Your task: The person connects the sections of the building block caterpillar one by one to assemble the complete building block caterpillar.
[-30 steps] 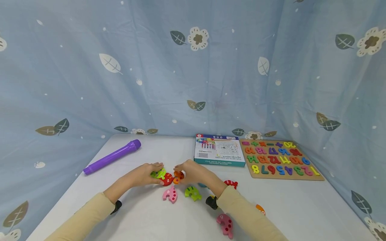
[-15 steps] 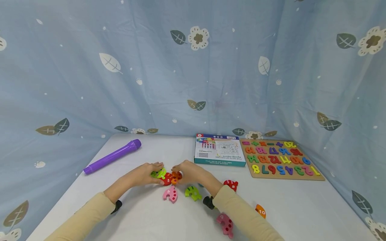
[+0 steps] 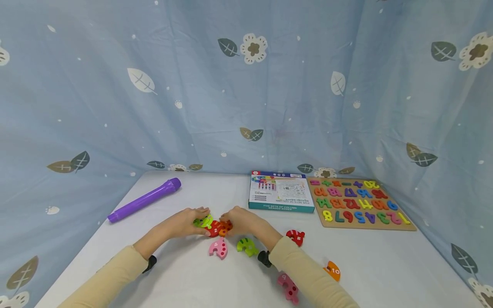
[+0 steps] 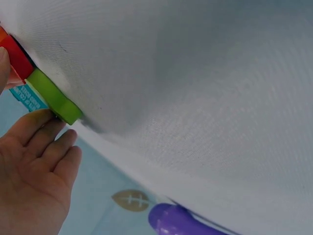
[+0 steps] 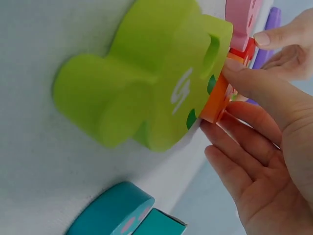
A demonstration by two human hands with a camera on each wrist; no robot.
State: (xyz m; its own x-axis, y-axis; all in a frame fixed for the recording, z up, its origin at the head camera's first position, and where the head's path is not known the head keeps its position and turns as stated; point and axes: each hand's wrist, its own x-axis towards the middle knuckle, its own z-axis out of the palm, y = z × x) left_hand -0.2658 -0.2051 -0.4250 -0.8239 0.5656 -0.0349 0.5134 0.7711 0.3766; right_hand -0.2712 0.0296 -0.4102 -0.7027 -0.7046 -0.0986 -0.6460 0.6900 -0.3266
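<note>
My left hand (image 3: 188,223) holds a chunky green puzzle piece with a smiling face (image 3: 204,221) and the red piece marked 2 (image 3: 214,229) joined to it. In the left wrist view, fingertips sit at the green edge and the thumb is on the red side. My right hand (image 3: 240,221) pinches an orange spotted piece (image 5: 215,100) between thumb and fingers, against the red piece's right end; its number is covered. Just in front lie a pink piece marked 4 (image 3: 218,248) and a green piece marked 5 (image 3: 247,246).
Right of the hands lie a red piece marked 8 (image 3: 295,236), an orange 10 (image 3: 333,270) and a pink 9 (image 3: 288,286). A teal piece (image 5: 112,210) shows by the right wrist. Behind are a flat box (image 3: 281,192), a number board (image 3: 362,224) and a purple microphone-shaped tube (image 3: 144,200).
My right hand has moved slightly left, bringing the orange piece up against the red 2 piece. The left hand has stayed still.
</note>
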